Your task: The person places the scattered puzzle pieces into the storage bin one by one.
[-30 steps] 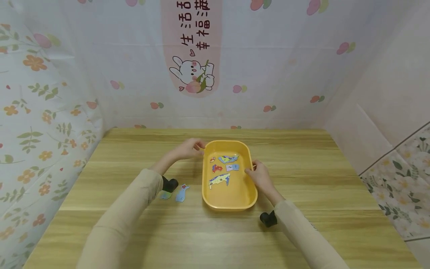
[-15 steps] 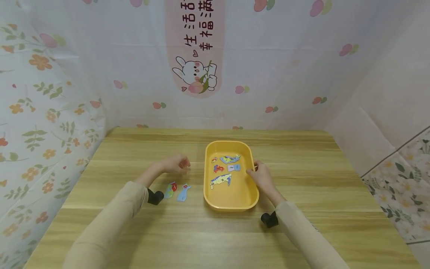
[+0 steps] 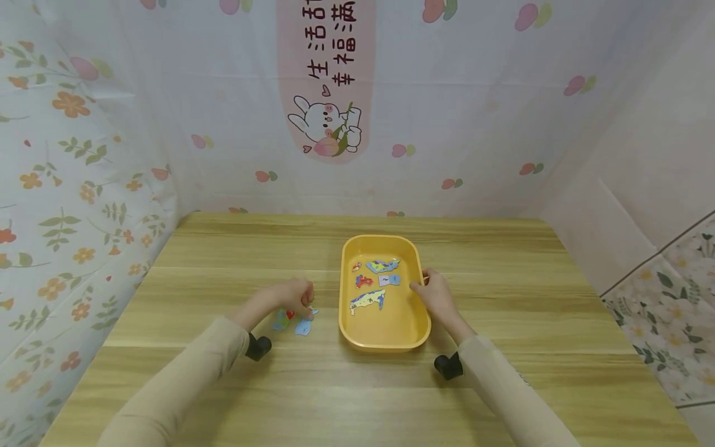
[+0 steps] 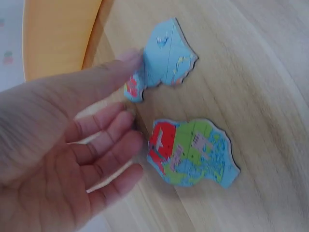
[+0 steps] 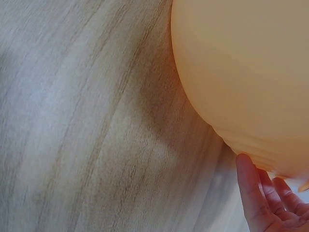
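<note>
Item: blue puzzle piece point(image 4: 164, 50), flat on the table, left of the tray; small pictures printed on it, red patch at the narrow end. Your left grip point(image 3: 292, 294) is loosely open, thumb tip over the piece's edge; whether it touches, you cannot tell from here.

Item: green-and-red puzzle piece point(image 4: 193, 150), flat just beside the blue one, near your fingertips; small animal pictures.

Item: yellow tray point(image 3: 385, 332), on the table. Your right grip point(image 3: 436, 295) pinches its right rim, thumb inside, fingers outside.

Contents of tray: small red piece point(image 3: 357, 266); blue-and-yellow piece point(image 3: 382, 266); larger red piece point(image 3: 364, 281); lilac-and-blue piece point(image 3: 389, 280); cream piece with blue edging point(image 3: 365, 300). Marks too small to read.

Support: wood-grain table point(image 3: 503, 279).

Backdrop: white cloth point(image 3: 475, 124), fruit print; pink panel point(image 3: 287, 62), rabbit below the lettering. Legible: 生活 in one column, 幸福满 in the other; upper ends cut off.
</note>
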Motion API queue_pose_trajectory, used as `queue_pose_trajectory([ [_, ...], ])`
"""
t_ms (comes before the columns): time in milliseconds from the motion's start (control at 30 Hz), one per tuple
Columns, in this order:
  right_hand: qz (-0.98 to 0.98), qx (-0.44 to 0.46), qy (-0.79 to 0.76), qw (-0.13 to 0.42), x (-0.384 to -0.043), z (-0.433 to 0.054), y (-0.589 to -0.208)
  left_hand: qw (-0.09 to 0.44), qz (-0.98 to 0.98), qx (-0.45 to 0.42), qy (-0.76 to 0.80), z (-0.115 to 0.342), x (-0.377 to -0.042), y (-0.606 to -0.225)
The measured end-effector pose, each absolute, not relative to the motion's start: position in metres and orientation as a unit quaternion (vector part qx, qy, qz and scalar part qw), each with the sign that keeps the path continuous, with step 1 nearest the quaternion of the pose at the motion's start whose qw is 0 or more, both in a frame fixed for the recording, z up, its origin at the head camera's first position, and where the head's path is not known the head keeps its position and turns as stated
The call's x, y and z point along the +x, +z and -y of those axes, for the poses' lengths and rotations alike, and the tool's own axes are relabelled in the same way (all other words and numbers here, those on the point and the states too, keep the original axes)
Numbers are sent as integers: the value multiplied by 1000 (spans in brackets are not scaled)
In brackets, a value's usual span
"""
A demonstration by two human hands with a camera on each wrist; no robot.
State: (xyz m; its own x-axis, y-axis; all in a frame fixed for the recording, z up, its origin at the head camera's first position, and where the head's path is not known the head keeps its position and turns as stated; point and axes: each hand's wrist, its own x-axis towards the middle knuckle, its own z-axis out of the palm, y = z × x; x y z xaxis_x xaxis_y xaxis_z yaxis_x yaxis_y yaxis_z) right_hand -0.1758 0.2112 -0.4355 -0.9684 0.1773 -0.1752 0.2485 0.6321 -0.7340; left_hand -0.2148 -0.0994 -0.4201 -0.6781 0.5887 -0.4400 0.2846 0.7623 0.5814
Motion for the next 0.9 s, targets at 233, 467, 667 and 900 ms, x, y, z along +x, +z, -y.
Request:
queue_pose_trajectory([
  [233,-906,114,-406,38,-174,-210,-434,290,-910,257,144,90,-206,-417],
  [467,-904,115,-411,37,-176,-210,-436,308,-916,247,75,81,-208,-418],
  [667,-903,113,-415,30,-174,-209,-435,339,-910,207,117,77,-207,-413],
  [900,-905,120,-407,43,-177,-211,-437,343,-882,269,180,90,-246,-469],
])
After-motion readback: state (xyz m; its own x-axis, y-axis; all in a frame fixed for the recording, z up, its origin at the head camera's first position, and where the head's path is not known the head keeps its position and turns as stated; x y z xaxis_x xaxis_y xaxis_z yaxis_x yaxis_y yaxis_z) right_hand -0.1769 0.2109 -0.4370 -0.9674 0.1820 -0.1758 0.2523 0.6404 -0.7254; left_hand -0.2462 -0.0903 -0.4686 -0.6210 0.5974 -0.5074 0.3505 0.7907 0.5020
